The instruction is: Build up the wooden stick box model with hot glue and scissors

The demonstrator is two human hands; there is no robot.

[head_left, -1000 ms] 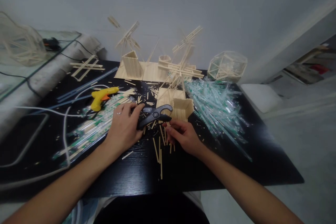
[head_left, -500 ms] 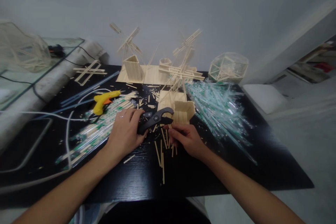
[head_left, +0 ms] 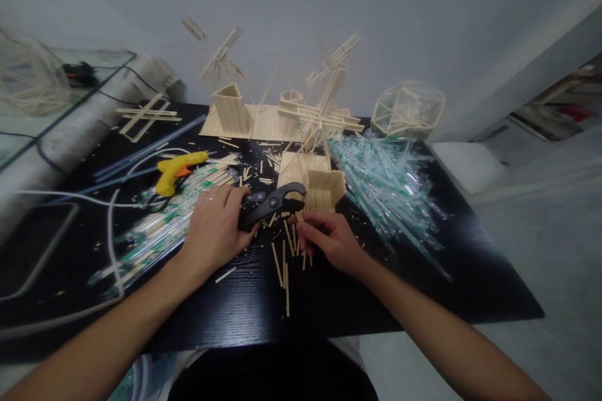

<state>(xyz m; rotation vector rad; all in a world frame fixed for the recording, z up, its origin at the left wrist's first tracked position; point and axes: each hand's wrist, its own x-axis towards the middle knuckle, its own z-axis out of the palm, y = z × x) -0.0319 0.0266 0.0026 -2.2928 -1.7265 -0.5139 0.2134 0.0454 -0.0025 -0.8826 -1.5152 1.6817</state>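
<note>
My left hand (head_left: 217, 218) is closed around the handles of black pruning shears (head_left: 273, 202), whose jaws are apart and point right. Just below the jaws, my right hand (head_left: 332, 238) pinches a short wooden stick (head_left: 300, 217), mostly covered by the fingers. Behind both hands stands a small windmill model of sticks, with an open-topped box (head_left: 324, 191) on a flat wooden base (head_left: 291, 166). Several loose cut sticks (head_left: 286, 288) lie on the black table (head_left: 254, 307) under and in front of my right hand.
A yellow glue gun (head_left: 176, 170) rests on wrapped sticks (head_left: 155, 219) at left, near a white cable (head_left: 113, 225). Plastic-wrapped sticks (head_left: 390, 182) are heaped at right. Further back are other windmill models (head_left: 229, 111) and a polyhedron frame (head_left: 409, 109).
The whole view has shifted slightly, so the table and models appear a little higher and further left. Both hands keep their grips, with the shears' jaws still apart.
</note>
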